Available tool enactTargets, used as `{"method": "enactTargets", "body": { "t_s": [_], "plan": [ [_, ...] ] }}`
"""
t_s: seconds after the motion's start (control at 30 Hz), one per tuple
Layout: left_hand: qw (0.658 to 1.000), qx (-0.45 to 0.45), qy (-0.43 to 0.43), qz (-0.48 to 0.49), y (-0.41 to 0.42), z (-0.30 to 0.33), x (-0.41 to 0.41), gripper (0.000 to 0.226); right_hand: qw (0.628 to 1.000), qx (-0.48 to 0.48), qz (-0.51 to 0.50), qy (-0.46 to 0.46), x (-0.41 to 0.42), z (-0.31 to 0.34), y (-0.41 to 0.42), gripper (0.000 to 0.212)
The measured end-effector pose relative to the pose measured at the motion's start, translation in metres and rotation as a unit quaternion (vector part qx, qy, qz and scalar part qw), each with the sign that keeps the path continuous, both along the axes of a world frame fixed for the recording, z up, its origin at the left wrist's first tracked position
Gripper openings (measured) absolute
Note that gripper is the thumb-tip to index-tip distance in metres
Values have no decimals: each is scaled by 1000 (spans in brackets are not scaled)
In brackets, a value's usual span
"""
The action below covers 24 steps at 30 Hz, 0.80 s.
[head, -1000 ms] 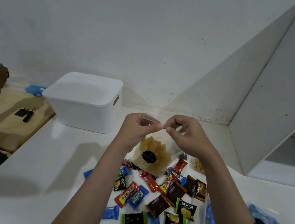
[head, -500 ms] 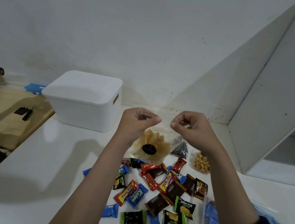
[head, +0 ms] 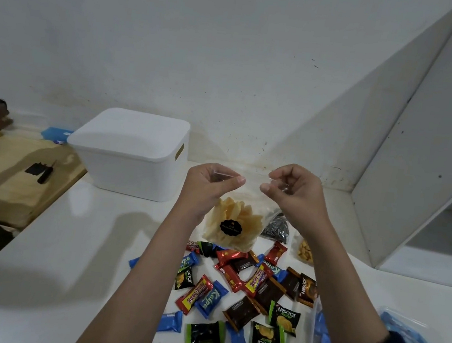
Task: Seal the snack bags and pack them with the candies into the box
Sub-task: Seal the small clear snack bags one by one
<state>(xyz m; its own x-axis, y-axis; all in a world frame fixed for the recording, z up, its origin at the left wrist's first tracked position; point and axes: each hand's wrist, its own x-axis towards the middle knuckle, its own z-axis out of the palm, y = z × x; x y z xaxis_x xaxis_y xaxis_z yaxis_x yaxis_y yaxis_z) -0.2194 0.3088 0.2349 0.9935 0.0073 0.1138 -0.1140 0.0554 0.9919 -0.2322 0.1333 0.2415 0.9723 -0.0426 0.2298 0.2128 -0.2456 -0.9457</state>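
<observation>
A lidded box [head: 128, 153] sits upper left on the table [head: 67, 251], not yet opened for packing. At centre frame a clear chip bag [head: 231, 226] hangs between two raised hands, the left hand [head: 207, 186] pinching one top corner and the right hand [head: 292, 192] pinching the other, the bag's body just below both. Should either pinch slip, the strip may stay partly unsealed and chips could spill onto the candies [head: 247, 288] strewn beneath, lower centre.
</observation>
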Motion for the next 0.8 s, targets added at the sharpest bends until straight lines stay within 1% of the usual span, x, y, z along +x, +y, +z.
{"method": "enactTargets", "body": {
  "t_s": [0.13,0.2,0.3,0.37,0.4,0.47,0.53,0.6,0.67,0.73,0.8],
  "plan": [
    [1000,-1,7,2,0,1,2,11,999,27,-18,4,-2,-2,7,22],
    [1000,1,7,-2,2,2,1,9,998,55,-19,16,-3,-1,6,24],
    [999,14,13,-26,9,6,0,7,993,107,23,41,-3,3,-7,32],
    [997,38,32,-61,18,5,1,12,986,142,65,53,-5,6,-16,33],
    [994,56,39,-82,23,5,3,17,984,153,70,55,-6,6,-19,34],
    [991,70,43,-107,28,3,5,26,984,161,56,57,-7,7,-20,31],
    [990,62,44,-115,29,2,5,30,984,161,41,62,-8,6,-19,27],
    [987,52,47,-143,32,4,4,33,986,145,34,69,-10,5,-17,25],
    [983,57,53,-165,36,5,5,38,991,110,29,77,-11,5,-19,26],
    [981,93,58,-160,37,5,5,40,996,40,28,75,-11,6,-21,27],
    [975,150,57,-151,34,5,5,40,996,-41,42,75,-10,7,-22,24]
  ]
}}
